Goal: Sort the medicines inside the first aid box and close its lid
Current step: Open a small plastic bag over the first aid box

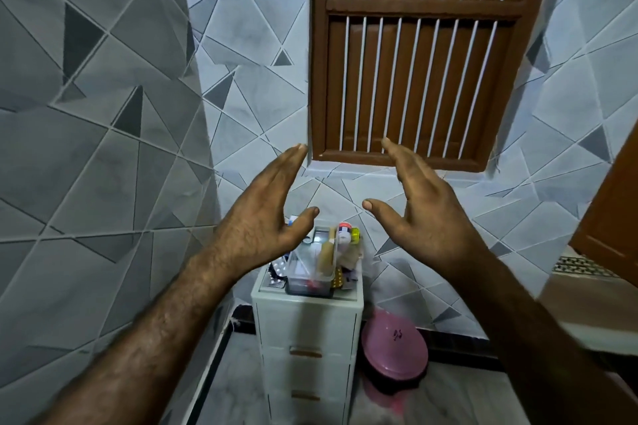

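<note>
1. Currently, the left hand [266, 214] is hovering above the box, grip wide, holding nothing.
2. Blister strips [278, 269] are lying just beside the first aid box [293, 272], which is sitting on the drawer unit [307, 338].
3. The right hand [424, 217] is hovering likewise, grip wide and empty.
4. Judgement: lowering both hands and steadying the box first is advisable.

A: The left hand [262, 217] and right hand [428, 214] are spread wide, with open air between them straight down to the clear box [310, 269].

B: It's crowded down there, though! Blister packs [278, 269] press its left side and bottles [345, 235] its right. The tiled wall [103, 148] hems the left, and a pink basin [393, 348] blocks the floor on the right.
</note>
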`<state>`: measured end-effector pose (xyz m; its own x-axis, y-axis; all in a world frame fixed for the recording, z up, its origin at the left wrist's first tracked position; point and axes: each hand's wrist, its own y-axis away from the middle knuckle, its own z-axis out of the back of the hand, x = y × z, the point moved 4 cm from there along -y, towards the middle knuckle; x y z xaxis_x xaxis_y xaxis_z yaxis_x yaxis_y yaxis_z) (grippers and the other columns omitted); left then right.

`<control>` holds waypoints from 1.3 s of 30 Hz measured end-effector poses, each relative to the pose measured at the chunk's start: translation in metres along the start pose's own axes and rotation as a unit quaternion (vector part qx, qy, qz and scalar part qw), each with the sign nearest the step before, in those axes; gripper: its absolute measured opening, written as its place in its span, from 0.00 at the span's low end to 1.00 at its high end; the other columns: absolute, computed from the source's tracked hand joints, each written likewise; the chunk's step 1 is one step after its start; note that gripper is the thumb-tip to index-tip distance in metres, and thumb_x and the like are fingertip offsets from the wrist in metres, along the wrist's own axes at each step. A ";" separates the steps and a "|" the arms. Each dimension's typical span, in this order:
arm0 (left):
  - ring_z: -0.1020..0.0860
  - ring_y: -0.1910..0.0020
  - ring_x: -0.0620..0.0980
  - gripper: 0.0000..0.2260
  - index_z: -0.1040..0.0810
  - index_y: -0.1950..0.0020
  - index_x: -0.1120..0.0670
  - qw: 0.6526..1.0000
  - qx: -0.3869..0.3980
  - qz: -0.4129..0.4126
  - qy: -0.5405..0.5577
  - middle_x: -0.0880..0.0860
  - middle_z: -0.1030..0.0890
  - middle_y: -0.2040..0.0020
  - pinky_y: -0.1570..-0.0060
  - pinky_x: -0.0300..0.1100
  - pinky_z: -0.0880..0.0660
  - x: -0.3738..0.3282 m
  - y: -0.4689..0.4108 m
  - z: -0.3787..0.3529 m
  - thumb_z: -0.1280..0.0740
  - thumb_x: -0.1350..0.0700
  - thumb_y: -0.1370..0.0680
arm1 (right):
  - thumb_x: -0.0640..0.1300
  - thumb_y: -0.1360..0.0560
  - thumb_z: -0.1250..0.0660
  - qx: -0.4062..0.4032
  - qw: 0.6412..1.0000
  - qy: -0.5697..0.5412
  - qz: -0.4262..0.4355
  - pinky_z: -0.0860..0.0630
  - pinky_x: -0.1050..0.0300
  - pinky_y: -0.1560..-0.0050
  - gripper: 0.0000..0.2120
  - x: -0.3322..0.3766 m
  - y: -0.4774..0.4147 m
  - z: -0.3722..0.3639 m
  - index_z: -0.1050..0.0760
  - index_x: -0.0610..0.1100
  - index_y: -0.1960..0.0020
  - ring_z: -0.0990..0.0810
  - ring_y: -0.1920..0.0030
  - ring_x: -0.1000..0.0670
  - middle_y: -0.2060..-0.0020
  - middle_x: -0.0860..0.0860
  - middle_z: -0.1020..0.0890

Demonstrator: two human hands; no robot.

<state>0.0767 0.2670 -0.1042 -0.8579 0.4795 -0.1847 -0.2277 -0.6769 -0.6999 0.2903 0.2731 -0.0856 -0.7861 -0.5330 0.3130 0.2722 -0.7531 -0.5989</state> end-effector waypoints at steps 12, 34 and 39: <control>0.40 0.24 0.47 0.36 0.48 0.21 0.49 0.993 0.078 0.061 0.062 0.48 0.42 0.21 0.27 0.43 0.38 0.087 -0.020 -0.101 0.35 0.43 0.24 | 0.49 0.25 0.30 0.071 0.997 -0.033 -0.025 0.31 0.50 0.29 0.37 -0.058 -0.050 -0.101 0.45 0.47 0.22 0.31 0.28 0.47 0.24 0.48 0.36; 0.40 0.24 0.50 0.38 0.45 0.21 0.53 0.947 0.282 0.086 0.132 0.51 0.40 0.22 0.27 0.45 0.36 0.250 -0.039 -0.305 0.31 0.46 0.26 | 0.48 0.24 0.31 0.218 0.958 -0.069 -0.174 0.30 0.46 0.31 0.35 -0.168 -0.122 -0.328 0.43 0.44 0.23 0.31 0.29 0.45 0.26 0.45 0.34; 0.41 0.23 0.52 0.38 0.48 0.21 0.51 0.931 0.353 0.054 0.078 0.52 0.43 0.21 0.25 0.48 0.39 0.258 -0.022 -0.348 0.31 0.46 0.25 | 0.47 0.23 0.32 0.308 0.927 -0.046 -0.207 0.32 0.48 0.30 0.35 -0.186 -0.115 -0.361 0.45 0.45 0.22 0.31 0.30 0.43 0.27 0.44 0.32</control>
<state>0.0212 0.5999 -0.3770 -0.8285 0.4256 -0.3639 -0.4373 -0.8977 -0.0543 0.2049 0.5985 -0.3413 -0.8511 -0.1574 0.5008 0.2449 -0.9629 0.1135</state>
